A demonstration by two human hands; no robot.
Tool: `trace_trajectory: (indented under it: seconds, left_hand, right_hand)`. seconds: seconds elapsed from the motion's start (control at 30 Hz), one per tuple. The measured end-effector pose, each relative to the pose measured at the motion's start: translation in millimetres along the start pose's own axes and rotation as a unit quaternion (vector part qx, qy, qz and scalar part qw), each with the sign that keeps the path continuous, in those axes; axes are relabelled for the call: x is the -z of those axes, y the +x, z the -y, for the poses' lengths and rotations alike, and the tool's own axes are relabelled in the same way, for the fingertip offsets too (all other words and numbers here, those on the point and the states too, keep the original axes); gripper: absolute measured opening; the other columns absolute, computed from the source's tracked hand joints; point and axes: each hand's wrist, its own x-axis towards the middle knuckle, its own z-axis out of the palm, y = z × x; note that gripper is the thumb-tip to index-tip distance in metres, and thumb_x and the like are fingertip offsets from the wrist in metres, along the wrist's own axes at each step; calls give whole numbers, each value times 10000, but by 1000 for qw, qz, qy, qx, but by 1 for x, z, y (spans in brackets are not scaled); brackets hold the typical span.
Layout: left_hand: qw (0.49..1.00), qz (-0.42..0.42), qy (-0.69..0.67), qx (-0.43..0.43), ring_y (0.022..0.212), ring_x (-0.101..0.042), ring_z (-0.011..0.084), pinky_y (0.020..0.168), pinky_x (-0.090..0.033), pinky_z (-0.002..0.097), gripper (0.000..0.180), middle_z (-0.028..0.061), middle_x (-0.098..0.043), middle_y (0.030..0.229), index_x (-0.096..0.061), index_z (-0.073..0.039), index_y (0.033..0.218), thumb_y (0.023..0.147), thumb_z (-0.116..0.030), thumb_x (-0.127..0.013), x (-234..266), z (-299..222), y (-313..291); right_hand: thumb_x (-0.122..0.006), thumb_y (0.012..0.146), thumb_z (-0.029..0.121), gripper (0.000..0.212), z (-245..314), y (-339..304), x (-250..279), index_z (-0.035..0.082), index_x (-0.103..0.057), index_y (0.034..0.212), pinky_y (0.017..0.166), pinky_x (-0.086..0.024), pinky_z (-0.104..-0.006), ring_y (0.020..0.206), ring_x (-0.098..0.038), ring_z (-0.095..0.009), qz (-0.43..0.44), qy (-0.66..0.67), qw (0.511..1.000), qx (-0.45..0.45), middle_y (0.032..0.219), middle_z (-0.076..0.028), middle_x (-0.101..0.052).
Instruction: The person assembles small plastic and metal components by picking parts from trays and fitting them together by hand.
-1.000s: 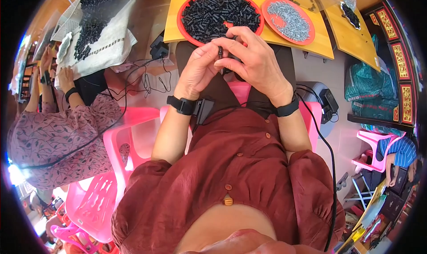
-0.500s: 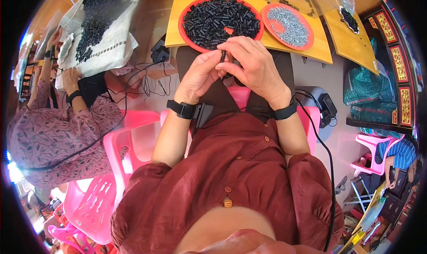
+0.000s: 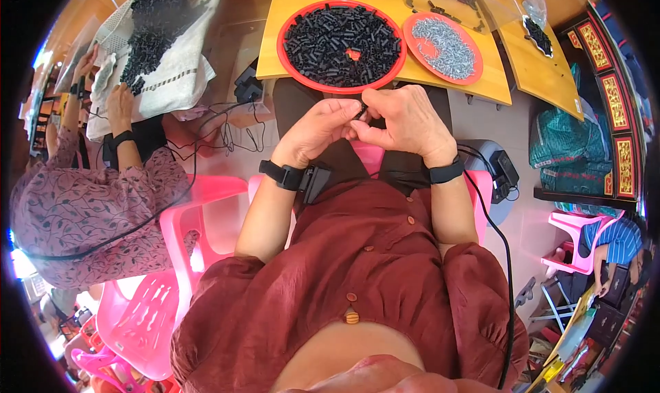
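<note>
Close together over my lap, just below the table edge, my left hand [image 3: 317, 126] and my right hand [image 3: 410, 123] pinch a small black tube-like piece [image 3: 362, 109] between their fingertips. Fingers cover most of it. Beyond my hands stands a round red tray [image 3: 280, 46] full of short black tube-like pieces [image 3: 326, 39], with a small patch of red bottom showing among them. Right of it, an orange-red plate [image 3: 423, 48] carries many small silvery metal pieces [image 3: 454, 52], perhaps screws.
Both tray and plate rest on a yellow wooden table [image 3: 493, 83]. A clear box [image 3: 450, 4] stands behind. At left, a person's hand [image 3: 120, 107] touches black pieces on a white cloth [image 3: 182, 73]. A black cable [image 3: 505, 255] runs past my right arm; a pink chair [image 3: 185, 255] stands left.
Both my hands have come back toward my body, away from the red tray, still pinching the black piece. The other person's hand at left has moved up to the black pile.
</note>
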Motion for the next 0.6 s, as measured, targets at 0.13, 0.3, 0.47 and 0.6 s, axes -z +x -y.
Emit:
trace_trajectory:
  seconds: [0.13, 0.3, 0.47, 0.6]
  left_hand:
    - [1000, 4, -19, 1, 747, -567, 50, 692, -468, 203, 272, -3, -634, 887, -625, -22, 1009, 956, -276, -542, 1, 4, -1]
    - [1000, 13, -27, -1, 756, -572, 56, 692, -473, 212, 268, 0, -632, 895, -619, -21, 1016, 952, -272, -549, 2, 8, -4]
    - [999, 25, -42, -6, 769, -580, 65, 698, -480, 229, 281, 5, -628, 907, -610, -13, 1043, 951, -271, -550, -5, 4, -9]
    - [998, 43, -40, 1, 777, -583, 68, 701, -480, 234, 285, 8, -630, 920, -607, -12, 1055, 951, -271, -550, -4, 6, -6]
  right_hand:
    - [-682, 736, 295, 252, 1, -2, -4, 73, -562, 745, 522, -485, -372, 594, -634, -275, -13, -8, 1000, 0, 612, -57, -628]
    - [-692, 722, 286, 243, 4, -6, -9, 77, -568, 709, 502, -480, -369, 571, -629, -276, -44, 15, 999, 14, 597, -65, -620]
    - [-690, 720, 277, 233, 9, -7, -7, 78, -571, 707, 502, -481, -365, 559, -625, -274, -41, 11, 999, 16, 581, -64, -613]
    - [-689, 721, 277, 231, 6, -10, -7, 81, -569, 704, 493, -478, -362, 552, -623, -268, -49, 11, 998, 25, 572, -62, -606]
